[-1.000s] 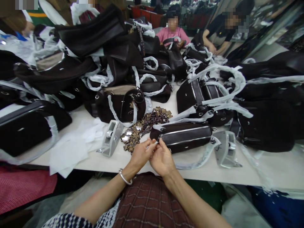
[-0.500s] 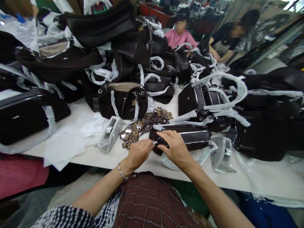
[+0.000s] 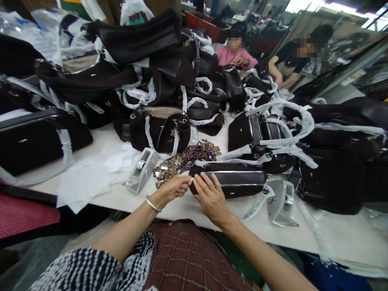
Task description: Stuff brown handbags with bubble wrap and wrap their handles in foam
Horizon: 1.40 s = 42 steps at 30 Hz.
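At the far left, a large dark bag (image 3: 36, 145) stands on the white surface (image 3: 121, 200), its handle covered with a pale wrapping. Next come thin white sheets (image 3: 86, 184), which overlap each other, and then the first grey dispenser (image 3: 141, 171). Behind this dispenser there is an open bag (image 3: 144, 133) with beige lining, and in front of that bag lies a heap of chains (image 3: 174, 163). The left hand (image 3: 175, 188) has its fingers curled and pinches a small pale piece (image 3: 191, 179), too small to tell exactly what it is. The fingers of the right hand (image 3: 212, 200) are extended, and they rest on the left end of the long dark bag (image 3: 239, 179). This bag lies in front of other bags (image 3: 253, 129), its smooth strip facing up. Just beside its right end is the second grey dispenser (image 3: 279, 200).
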Motion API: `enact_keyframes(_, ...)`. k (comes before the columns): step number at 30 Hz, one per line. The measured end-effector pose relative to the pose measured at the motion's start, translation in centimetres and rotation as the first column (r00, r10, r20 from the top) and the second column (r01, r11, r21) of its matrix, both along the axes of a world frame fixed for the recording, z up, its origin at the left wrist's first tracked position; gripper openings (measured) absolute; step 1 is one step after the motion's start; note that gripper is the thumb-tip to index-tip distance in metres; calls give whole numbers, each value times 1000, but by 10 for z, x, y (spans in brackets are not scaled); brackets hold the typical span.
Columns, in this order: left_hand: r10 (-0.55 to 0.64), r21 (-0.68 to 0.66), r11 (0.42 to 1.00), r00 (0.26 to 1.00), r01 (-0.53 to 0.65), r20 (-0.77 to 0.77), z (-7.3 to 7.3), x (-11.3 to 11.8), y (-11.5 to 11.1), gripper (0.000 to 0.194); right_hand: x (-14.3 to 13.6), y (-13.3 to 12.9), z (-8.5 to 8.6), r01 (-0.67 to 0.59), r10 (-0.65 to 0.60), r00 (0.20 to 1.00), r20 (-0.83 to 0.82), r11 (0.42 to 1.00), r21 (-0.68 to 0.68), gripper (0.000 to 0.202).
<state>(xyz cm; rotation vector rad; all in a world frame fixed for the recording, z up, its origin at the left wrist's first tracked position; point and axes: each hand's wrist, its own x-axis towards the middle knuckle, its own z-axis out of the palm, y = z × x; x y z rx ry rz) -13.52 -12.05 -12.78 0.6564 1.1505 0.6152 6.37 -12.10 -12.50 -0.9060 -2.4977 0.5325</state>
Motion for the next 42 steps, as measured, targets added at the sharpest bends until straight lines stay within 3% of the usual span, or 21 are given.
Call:
enact_keyframes(3, -6, -46, 999, 994, 11, 109, -2, -6, 0, 34, 1, -4, 6, 53, -53, 997, -48, 998, 16, 44)
enact_keyframes(6, -57, -14, 998, 995, 58, 79, -3, -7, -3, 35, -11, 8, 12, 121, -119, 992, -45, 991, 52, 41)
enact_keyframes(10, -172, 146, 969, 968, 200, -184, -1, -8, -7, 41, -32, 25, 4, 31, -44, 995, 93, 991, 133, 37)
enact_keyframes(14, -240, 354, 818, 828, 454, -507, -1, -24, -19, 35, -36, 27, -13, -12, -25, 987, 159, 973, 230, 38)
enact_keyframes(15, -256, 357, 794, 804, 492, -537, -3, -32, -25, 35, -35, 26, -15, -8, -29, 988, 153, 972, 235, 38)
enact_keyframes(17, -322, 275, 801, 771, 531, -550, -9, -55, -36, 37, -35, 24, -14, 13, -41, 991, 125, 976, 218, 37)
enact_keyframes(20, -324, 115, 878, 755, 464, -570, -19, -90, -42, 42, -31, 20, 1, 51, -61, 997, 55, 986, 157, 41)
enact_keyframes(23, -110, 201, 937, 789, 285, -604, -26, -102, -18, 47, -7, 3, 18, 77, -74, 995, -60, 996, 50, 56)
enact_keyframes(25, -23, 267, 941, 825, 209, -565, -32, -89, 13, 54, 26, -18, 17, 226, -235, 947, -220, 972, -67, 45)
enact_keyframes(26, -24, 263, 944, 839, 198, -543, -35, -78, 32, 58, 47, -29, 11, 371, -404, 862, -307, 915, -162, 32)
enact_keyframes(27, -42, 241, 951, 850, 196, -525, -39, -64, 51, 61, 69, -40, 1, 524, -594, 724, -350, 804, -281, 20)
enact_keyframes(29, -116, 153, 964, 861, 218, -496, -46, -36, 89, 60, 114, -59, -28, 730, -888, 405, -218, 457, -508, 22)
enact_keyframes(30, -141, 125, 965, 861, 229, -489, -50, -22, 105, 58, 135, -65, -44, 767, -948, 289, -131, 311, -561, 32)
enact_keyframes(31, -165, 100, 965, 859, 242, -485, -52, -10, 119, 56, 153, -68, -61, 779, -978, 200, -66, 200, -594, 44)
enact_keyframes(33, -190, 81, 962, 856, 260, -480, -55, 9, 140, 48, 178, -66, -91, 761, -996, 89, 21, 54, -646, 57)
enact_keyframes(35, -204, 73, 961, 863, 267, -463, -55, 22, 150, 39, 190, -55, -112, 758, -993, 100, 58, 38, -651, 48)
enact_keyframes(37, -192, 84, 965, 886, 249, -422, -51, 32, 154, 34, 194, -41, -122, 777, -985, 158, 71, 79, -625, 29)
enact_keyframes(39, -149, 114, 973, 926, 199, -348, -43, 39, 155, 34, 194, -33, -123, 791, -979, 183, 94, 90, -604, 20)
enact_keyframes(41, -77, 163, 980, 972, 115, -223, -31, 42, 159, 34, 190, -35, -114, 744, -985, 141, 99, 39, -667, 20)
enact_keyframes(42, -38, 188, 980, 988, 66, -148, -22, 42, 160, 34, 187, -41, -107, 655, -991, 111, 79, 13, -756, 21)
